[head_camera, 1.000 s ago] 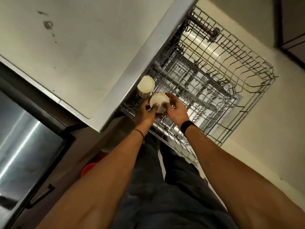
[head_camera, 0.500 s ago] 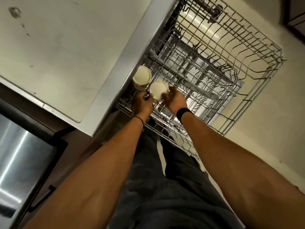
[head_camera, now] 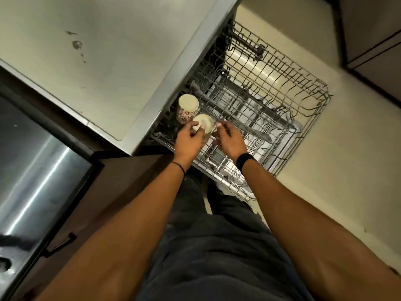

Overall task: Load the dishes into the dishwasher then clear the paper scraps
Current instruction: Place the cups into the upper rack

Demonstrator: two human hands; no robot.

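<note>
Dishwasher rack (head_camera: pixel 282 88) stands pulled out beside the countertop (head_camera: pixel 97 51). At its corner nearest the countertop a floral cup (head_camera: pixel 187 107) sits upside down, with a cream cup (head_camera: pixel 206 125) just beside it. The left hand (head_camera: pixel 188 141) pinches the cream cup; the right hand (head_camera: pixel 230 140) hangs beside it, fingers loosely spread.

Nothing legible was in view: no labels, brands or numbers. The patterned cup (head_camera: pixel 184 112) at the left edge of the dishwasher rack (head_camera: pixel 308 109) showed only red floral print.
</note>
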